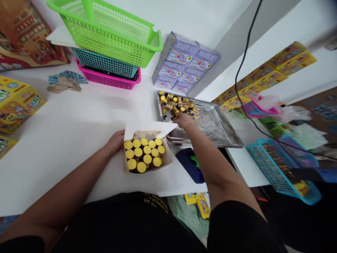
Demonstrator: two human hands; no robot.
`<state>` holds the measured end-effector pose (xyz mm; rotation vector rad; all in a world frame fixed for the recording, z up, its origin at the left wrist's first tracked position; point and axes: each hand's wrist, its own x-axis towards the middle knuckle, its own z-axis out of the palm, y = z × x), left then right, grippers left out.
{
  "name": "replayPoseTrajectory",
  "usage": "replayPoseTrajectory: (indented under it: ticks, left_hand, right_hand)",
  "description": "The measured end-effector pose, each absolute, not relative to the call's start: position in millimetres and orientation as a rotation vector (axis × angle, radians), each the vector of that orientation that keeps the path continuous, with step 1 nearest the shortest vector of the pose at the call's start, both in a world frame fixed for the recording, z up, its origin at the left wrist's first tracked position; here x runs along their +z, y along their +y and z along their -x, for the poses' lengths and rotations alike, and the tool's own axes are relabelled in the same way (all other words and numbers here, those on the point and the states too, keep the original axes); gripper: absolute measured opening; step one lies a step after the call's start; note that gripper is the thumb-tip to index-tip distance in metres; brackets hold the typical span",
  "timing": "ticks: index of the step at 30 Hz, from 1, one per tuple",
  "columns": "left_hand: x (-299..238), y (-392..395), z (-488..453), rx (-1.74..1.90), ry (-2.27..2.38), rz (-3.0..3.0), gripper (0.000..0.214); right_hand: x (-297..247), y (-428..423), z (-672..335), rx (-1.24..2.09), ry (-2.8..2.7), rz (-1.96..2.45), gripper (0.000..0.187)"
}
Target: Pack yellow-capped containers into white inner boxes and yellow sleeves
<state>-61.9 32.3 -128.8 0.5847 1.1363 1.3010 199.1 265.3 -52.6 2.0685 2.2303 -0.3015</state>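
On the white table stands an open cardboard box (147,170), its white lid flap raised. Rows of small tubs with yellow lids (146,150) fill it. My left hand (116,141) grips the box at its left side, the fingertips partly hidden behind it. Beyond the box lies a metal tray (214,121), with a heap of small yellow-capped tubs (175,102) at its far left end. My right hand (183,120) reaches into the tray at the near edge of this heap. Its fingers are closed and point down; what they hold is hidden.
Stacked plastic baskets (113,35) and purple boxes (181,63) stand at the back. Yellow boxes (18,103) sit at the left. A dark blue cloth (188,165) lies right of the box. A black cable (238,79) hangs at the right, near a blue basket (279,172).
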Motion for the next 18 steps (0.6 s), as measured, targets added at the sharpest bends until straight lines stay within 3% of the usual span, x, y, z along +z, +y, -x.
replayPoseTrajectory:
  ticks: [2,4,7,9,13,18]
  left_hand:
    - [-128.2,32.5,61.5,1.307,1.143,-0.583,0.045]
    - [-129.2,33.3,61.1,1.307,1.139,-0.585,0.044]
    - [-132.8,35.2,60.7,1.307,1.131,-0.584,0.043]
    - [-134.1,35.9,59.8,1.319,1.149,-0.578,0.043]
    - [-130.4,32.2,57.5,1.376,1.193,-0.616,0.045]
    - [-118.3,16.2,58.5,1.494,1.274,-0.709,0.065]
  right_hand:
    - [-39.3,240.1,-217.3,-0.506,2.334,-2.194,0.016]
    - [-24.4,198.5,-236.3,-0.942,2.535,-2.28,0.027]
    - [-13.2,118.9,-250.7,-1.638,2.845,-1.999,0.044]
    - [-18.6,72.8,-247.0,-1.795,2.992,-1.77,0.042]
    - [-46.0,34.6,-226.6,-1.65,3.134,-1.632,0.036]
    - [-59.2,39.1,-221.6,-0.921,3.326,-1.56,0.029]
